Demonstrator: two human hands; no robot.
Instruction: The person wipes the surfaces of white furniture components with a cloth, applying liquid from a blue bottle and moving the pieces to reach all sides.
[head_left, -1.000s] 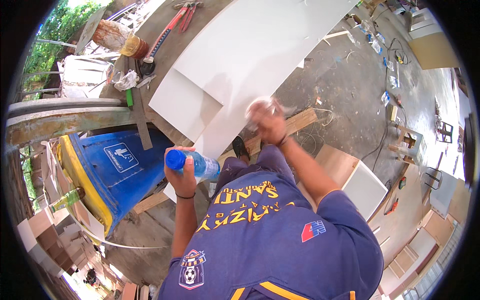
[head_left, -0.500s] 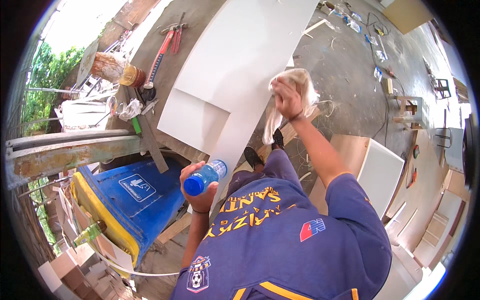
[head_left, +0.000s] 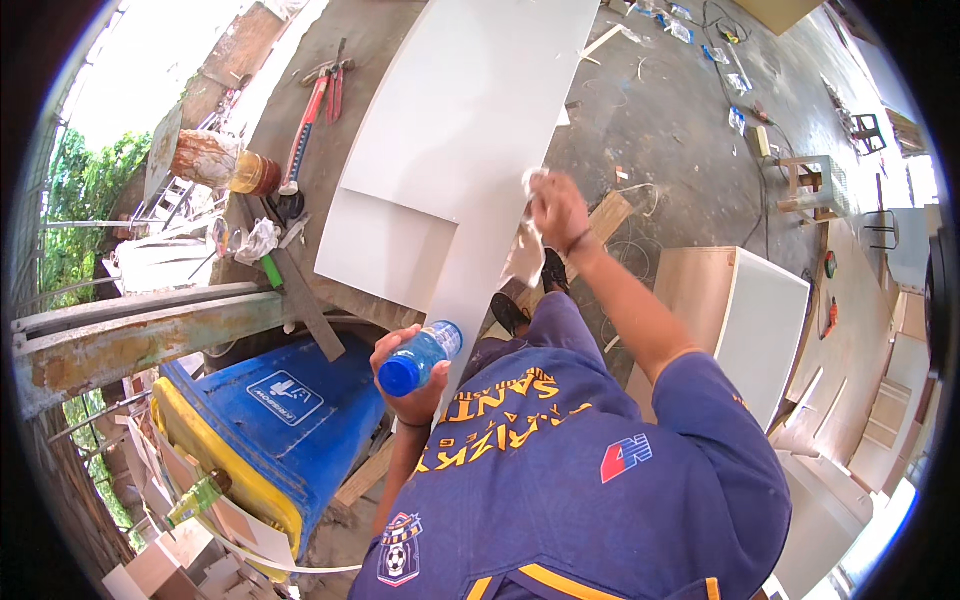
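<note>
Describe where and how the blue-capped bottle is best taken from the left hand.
Probably grip the bottle around its rounded body at the far end, coming from the person's right: the left hand wraps it nearer the cap, which points back toward the person, leaving that far end exposed.

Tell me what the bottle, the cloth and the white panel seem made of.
Bottle: probably plastic, glossy and see-through; blue shows through its wall. Cloth: likely soft fabric, matte, since it hangs limp from the right hand. White panel: perhaps laminated or painted board, smooth, judging by its even colour.
</note>
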